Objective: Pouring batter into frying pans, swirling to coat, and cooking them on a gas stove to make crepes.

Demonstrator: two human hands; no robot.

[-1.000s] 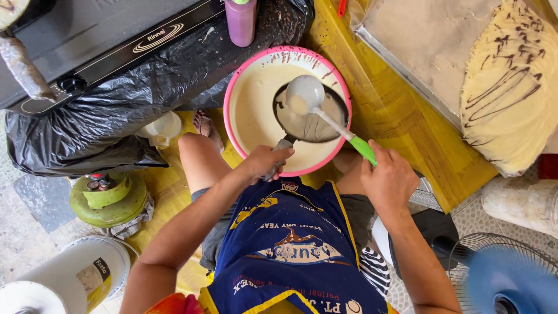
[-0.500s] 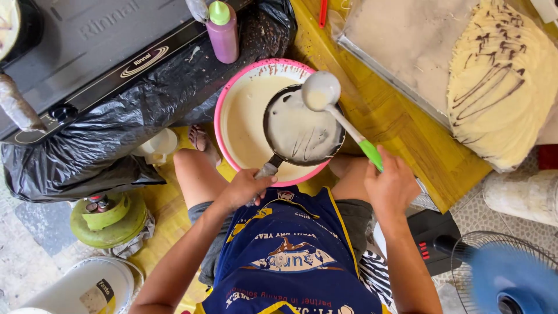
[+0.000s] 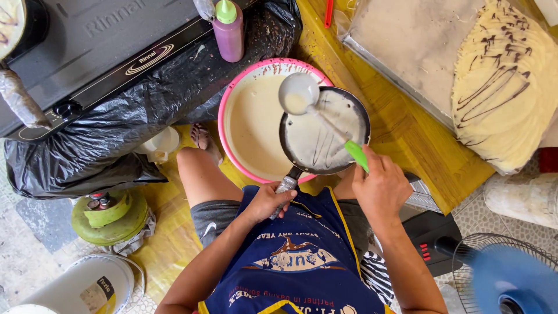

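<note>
My left hand (image 3: 268, 200) grips the handle of a small black frying pan (image 3: 325, 132) coated with pale batter. The pan is held over a pink-rimmed basin (image 3: 231, 104) full of the same creamy batter. My right hand (image 3: 381, 186) holds a ladle (image 3: 297, 94) by its green handle; the white bowl of the ladle hangs above the pan's left rim with a little batter in it.
A black stove (image 3: 110, 40) on a black plastic sheet (image 3: 116, 134) stands at the upper left, with a purple squeeze bottle (image 3: 229, 32) beside it. A stack of thin crepes with chocolate drizzle (image 3: 503, 87) lies on a tray at the upper right. A blue fan (image 3: 505, 279) and a white bucket (image 3: 87, 288) stand below.
The pan has shifted right and its base is now spread with batter. The ladle has lifted to the pan's left rim.
</note>
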